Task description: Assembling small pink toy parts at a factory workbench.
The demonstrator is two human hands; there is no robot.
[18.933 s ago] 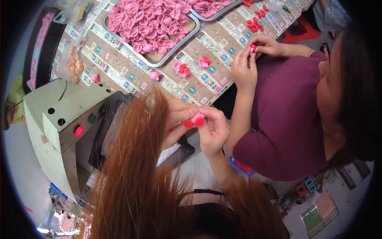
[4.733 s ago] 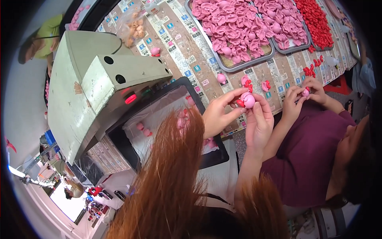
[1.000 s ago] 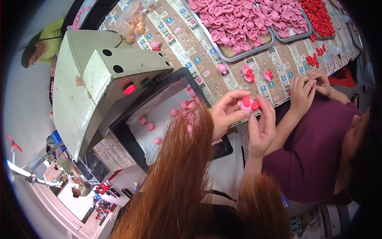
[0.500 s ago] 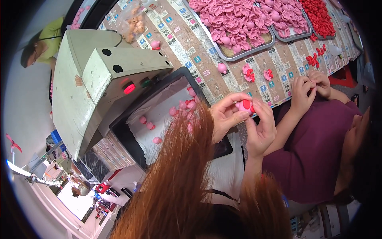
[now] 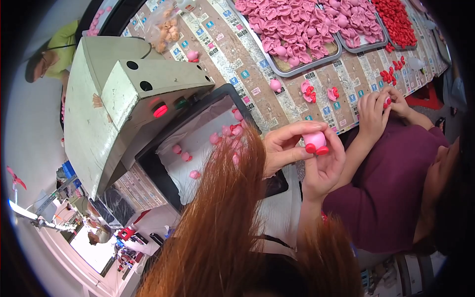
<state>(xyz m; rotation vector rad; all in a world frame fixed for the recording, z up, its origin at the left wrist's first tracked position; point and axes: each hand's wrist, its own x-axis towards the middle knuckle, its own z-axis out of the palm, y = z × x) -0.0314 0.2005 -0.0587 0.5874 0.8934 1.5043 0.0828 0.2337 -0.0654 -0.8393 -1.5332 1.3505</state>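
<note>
- Held item: a small pink figure (image 5: 315, 140) was in the air between the two hands, near the table's edge, its two red feet (image 5: 322, 150) turned downward.
- Grip: the left hand (image 5: 284, 146) had its fingers along the top and its thumb low by one foot; the right hand (image 5: 324, 171) closed in from the right — both clamped on the figure.
- Handling: judged light and probably a little yielding; the smooth skin might slip. Best hold appeared to be the round body. The feet looked the likeliest parts to come loose or mark, so pressure there seemed unwise.
- Form: the body was rounded, smooth and faintly glossy; the feet were flattened red ovals. Material could not be confirmed — soft plastic or rubber was presumed.
- Surroundings: similar pink figures (image 5: 194, 174) lay on wrinkled white paper (image 5: 200, 143) in a black tray (image 5: 243, 105). Thin, curled pink shells (image 5: 282, 24) filled a metal tray (image 5: 309, 68) on the patterned table (image 5: 277, 111).
</note>
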